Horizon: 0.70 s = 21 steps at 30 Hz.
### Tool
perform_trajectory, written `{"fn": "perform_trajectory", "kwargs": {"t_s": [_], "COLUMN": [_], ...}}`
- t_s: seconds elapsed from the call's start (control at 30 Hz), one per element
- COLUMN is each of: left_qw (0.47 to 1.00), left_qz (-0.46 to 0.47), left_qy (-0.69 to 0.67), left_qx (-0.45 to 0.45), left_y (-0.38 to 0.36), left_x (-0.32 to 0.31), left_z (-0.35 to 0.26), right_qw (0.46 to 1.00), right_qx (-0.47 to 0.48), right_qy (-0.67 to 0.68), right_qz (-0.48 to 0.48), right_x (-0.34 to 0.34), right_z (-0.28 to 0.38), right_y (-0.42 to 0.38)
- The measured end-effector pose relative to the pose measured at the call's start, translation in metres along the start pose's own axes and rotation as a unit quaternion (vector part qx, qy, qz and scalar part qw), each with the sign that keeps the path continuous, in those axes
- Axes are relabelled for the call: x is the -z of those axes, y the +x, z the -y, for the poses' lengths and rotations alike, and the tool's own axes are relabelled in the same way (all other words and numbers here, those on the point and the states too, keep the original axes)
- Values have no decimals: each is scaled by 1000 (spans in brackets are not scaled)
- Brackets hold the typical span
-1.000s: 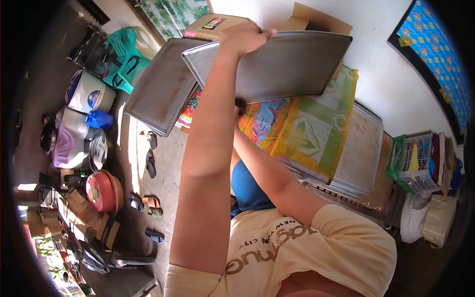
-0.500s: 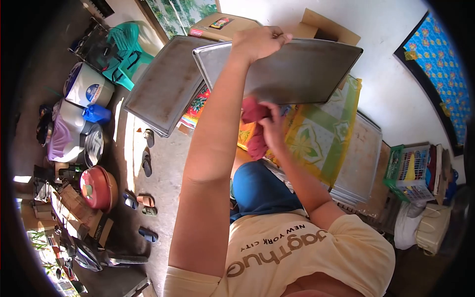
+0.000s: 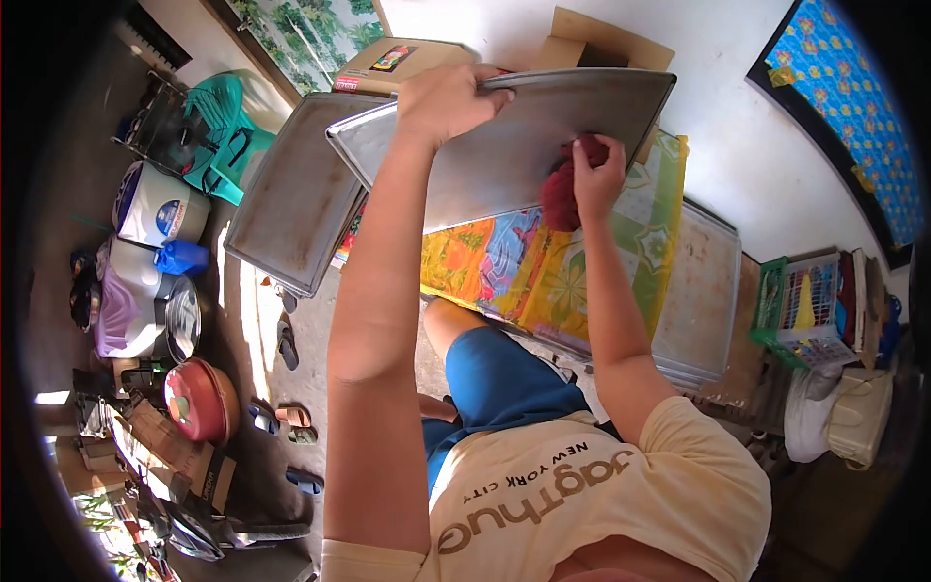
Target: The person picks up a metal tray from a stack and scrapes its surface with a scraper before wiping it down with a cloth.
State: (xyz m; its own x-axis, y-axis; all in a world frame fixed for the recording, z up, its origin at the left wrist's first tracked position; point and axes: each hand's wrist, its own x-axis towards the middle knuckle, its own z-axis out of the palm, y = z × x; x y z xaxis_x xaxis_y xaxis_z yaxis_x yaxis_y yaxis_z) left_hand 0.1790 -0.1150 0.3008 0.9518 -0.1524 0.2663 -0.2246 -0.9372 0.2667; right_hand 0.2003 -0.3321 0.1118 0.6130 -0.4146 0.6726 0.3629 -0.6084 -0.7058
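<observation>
My left hand (image 3: 441, 105) grips the upper rim of a flat metal baking tray (image 3: 485, 160), which is held up tilted with its wide face towards me. In my right hand (image 3: 599, 179) is a bunched dark red cloth (image 3: 560, 194), against the right part of the tray's face. Below the tray lies a bright patterned table cover (image 3: 543, 276) in yellow, green and orange. More metal trays are stacked on both sides: a brownish left stack (image 3: 291, 189) and a right stack (image 3: 696, 301).
Cardboard boxes (image 3: 407, 64) stand behind the tray against the wall. On the left are a green plastic chair (image 3: 218, 107), a blue-labelled white container (image 3: 160, 206) and a red basin (image 3: 189, 403). Slippers (image 3: 287, 346) lie on the floor. A plastic basket (image 3: 810, 315) sits at right.
My right hand has moved right and up with the red cloth, from below the tray onto its face. The tray and left hand appear shifted slightly left as the view moved.
</observation>
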Motion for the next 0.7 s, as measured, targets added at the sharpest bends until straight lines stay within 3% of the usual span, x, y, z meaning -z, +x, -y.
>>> {"fn": "perform_trajectory", "kwargs": {"t_s": [0.1,0.17,0.23,0.4,0.57,0.7], "left_qw": [1000,1000,999,999,998,1000], "left_qz": [10,16,33,37,42,12], "left_qy": [12,17,6,14,1,-8], "left_qx": [7,12,22,30,41,27], "left_y": [0,0,1,1,3,7], "left_x": [2,4,5,6,8,0], "left_z": [-1,-4,-6,-5,-9,-1], "right_qw": [995,1000,999,997,991,998], "right_qx": [-101,-4,-1,-62,96,15], "right_qy": [-7,-7,-7,-49,14,19], "right_qz": [-21,-3,53,-20,88,-57], "right_x": [5,1,2,1,-12,-7], "right_z": [-16,-14,6,-8,35,-6], "right_y": [5,0,-6,2,-23,3]}}
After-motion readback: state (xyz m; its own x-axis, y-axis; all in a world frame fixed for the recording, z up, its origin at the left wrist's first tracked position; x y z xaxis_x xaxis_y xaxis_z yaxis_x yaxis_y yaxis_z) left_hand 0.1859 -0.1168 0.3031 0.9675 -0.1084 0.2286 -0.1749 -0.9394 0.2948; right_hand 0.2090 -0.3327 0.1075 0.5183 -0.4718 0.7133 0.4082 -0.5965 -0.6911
